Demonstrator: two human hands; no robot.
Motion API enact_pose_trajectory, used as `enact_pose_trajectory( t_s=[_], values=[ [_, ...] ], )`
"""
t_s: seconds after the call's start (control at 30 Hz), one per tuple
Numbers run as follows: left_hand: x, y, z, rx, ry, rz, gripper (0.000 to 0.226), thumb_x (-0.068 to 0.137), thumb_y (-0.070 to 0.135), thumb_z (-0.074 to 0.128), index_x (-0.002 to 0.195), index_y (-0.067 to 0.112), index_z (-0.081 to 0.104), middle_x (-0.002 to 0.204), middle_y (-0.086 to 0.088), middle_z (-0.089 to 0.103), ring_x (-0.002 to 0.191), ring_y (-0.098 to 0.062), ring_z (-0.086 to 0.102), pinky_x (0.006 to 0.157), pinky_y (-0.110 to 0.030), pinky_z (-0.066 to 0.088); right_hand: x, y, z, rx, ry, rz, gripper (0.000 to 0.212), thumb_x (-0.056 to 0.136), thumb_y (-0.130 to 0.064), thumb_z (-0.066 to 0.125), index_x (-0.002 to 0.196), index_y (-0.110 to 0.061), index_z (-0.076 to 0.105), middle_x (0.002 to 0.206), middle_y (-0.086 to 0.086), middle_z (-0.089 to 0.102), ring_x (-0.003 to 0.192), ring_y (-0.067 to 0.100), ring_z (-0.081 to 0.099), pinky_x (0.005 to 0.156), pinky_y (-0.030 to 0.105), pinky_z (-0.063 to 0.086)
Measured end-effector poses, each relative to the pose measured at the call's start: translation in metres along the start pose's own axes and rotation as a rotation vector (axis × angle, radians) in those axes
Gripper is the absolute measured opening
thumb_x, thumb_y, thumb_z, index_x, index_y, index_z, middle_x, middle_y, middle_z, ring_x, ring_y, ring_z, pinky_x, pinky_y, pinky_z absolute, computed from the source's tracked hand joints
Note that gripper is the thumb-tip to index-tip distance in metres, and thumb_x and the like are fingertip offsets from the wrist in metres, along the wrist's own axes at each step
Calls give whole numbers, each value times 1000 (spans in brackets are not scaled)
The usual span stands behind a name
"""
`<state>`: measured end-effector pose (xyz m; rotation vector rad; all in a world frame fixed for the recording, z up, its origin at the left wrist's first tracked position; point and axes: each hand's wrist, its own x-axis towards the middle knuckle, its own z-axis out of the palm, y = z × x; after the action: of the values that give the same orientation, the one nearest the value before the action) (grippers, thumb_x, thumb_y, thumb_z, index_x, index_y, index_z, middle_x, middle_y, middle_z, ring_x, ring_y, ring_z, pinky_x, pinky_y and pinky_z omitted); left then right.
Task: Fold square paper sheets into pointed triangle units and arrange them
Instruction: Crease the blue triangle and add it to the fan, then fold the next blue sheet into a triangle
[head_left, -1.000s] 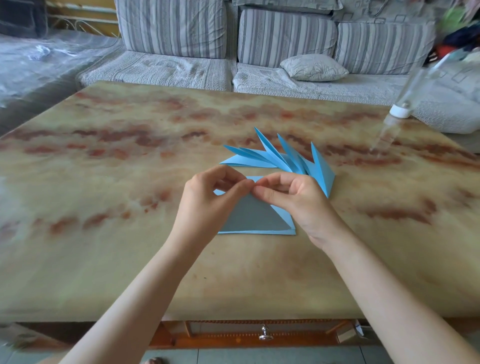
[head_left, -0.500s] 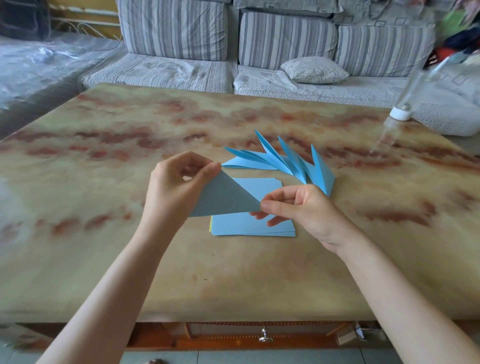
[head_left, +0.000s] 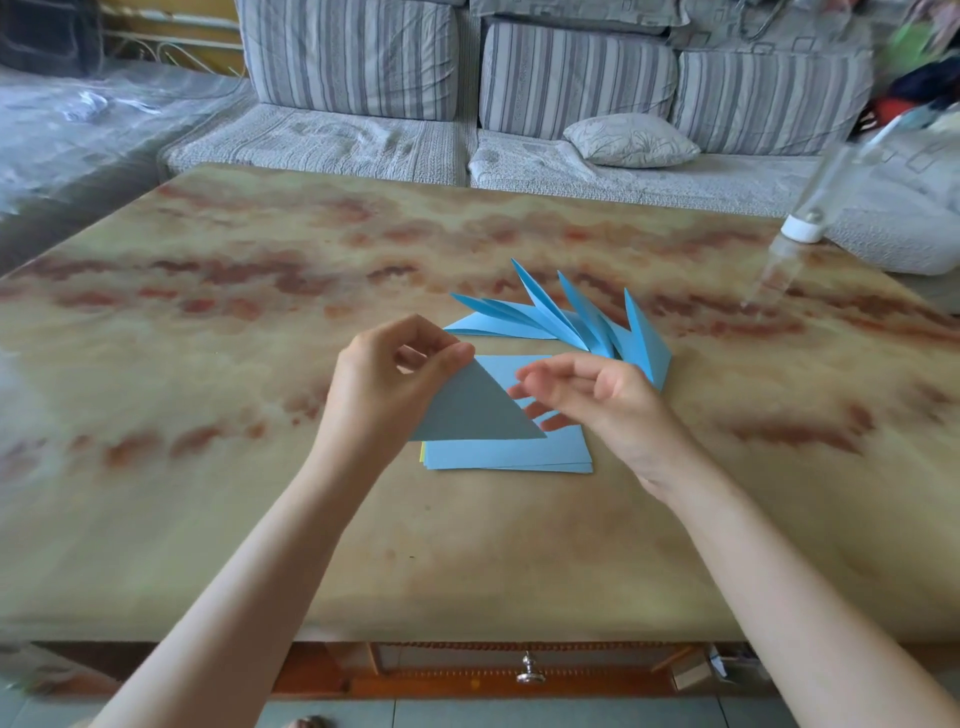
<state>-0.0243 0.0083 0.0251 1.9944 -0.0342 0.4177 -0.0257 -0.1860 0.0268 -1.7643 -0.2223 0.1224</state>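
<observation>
**STEP IN HAND: FOLDING THE TRIANGLE DOWN TO A POINTED UNIT**

**Position.** The grey-blue folded paper triangle (head_left: 475, 410) is held in the air just above the stack of light-blue square paper sheets (head_left: 519, 453), near the middle of the marbled beige-and-rust bench (head_left: 234, 322). The fan of finished pointed blue paper units (head_left: 566, 322) lies at 1 o'clock from the stack, touching its far edge.

**Hands.** The left hand (head_left: 382, 387) pinches the triangle's top corner between thumb and forefinger. The right hand (head_left: 610, 400) is slack and holds nothing, with its fingers loosely extended at 3 o'clock from the triangle. Whether they touch the paper cannot be told, as the hand is blurred.

**Procedure (recommended).**
1. Take the free right corner with the right hand.
2. Bring the two acute corners together and align the edges before creasing.
3. Lower the paper onto the stack or the bench and press the crease flat from the centre outward.
4. Judged by the fan, a sharp tip is required. Avoid offset edges.

**Markings.** No brand, label or writing is readable on the paper. None is readable on the clear plastic bottle with a white cap (head_left: 800, 231) at 2 o'clock either. A yellow sheet (head_left: 422, 453) shows at the stack's 9 o'clock edge.
</observation>
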Motion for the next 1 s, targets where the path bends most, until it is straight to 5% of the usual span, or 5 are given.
enact_pose_trajectory(
  t_s=[0.27,0.4,0.6,0.77,1.0],
  values=[
    [2,-2,-1,-51,-198,-85,18,87,45,60,90,31,70,78,12,67,67,-3,59,62,-14,45,4,7,5,2,94,-27,6,83,-5,71,83,-11,69,72,-1,72,61,12,67,59,19,52],
    [5,-13,-13,-79,-311,-149,10,91,19,62,86,21,71,72,4,73,61,-8,65,53,-18,49,9,13,-2,59,195,3,7,84,-12,70,90,-9,69,75,0,73,61,15,68,60,22,54],
    [23,-32,-25,-111,-66,-171,13,90,6,60,88,10,72,60,10,69,49,-2,59,44,-14,45,10,25,-2,-164,205,-21,20,90,-32,63,104,-18,69,100,-8,71,89,7,67,81,18,49],
    [40,-46,-24,-123,113,-219,13,92,6,58,99,6,68,71,-3,66,43,2,59,35,-7,36,5,38,0,-670,-54,-57,59,81,-50,67,135,-31,52,144,-22,41,133,-4,34,109,12,23],
    [56,-79,-16,-166,133,-350,18,91,7,59,107,7,69,76,-4,70,48,-1,64,53,-11,51,5,41,2,-840,-161,-69,68,78,-53,68,139,-32,46,153,-18,29,143,-2,18,118,22,8]
  ],
)
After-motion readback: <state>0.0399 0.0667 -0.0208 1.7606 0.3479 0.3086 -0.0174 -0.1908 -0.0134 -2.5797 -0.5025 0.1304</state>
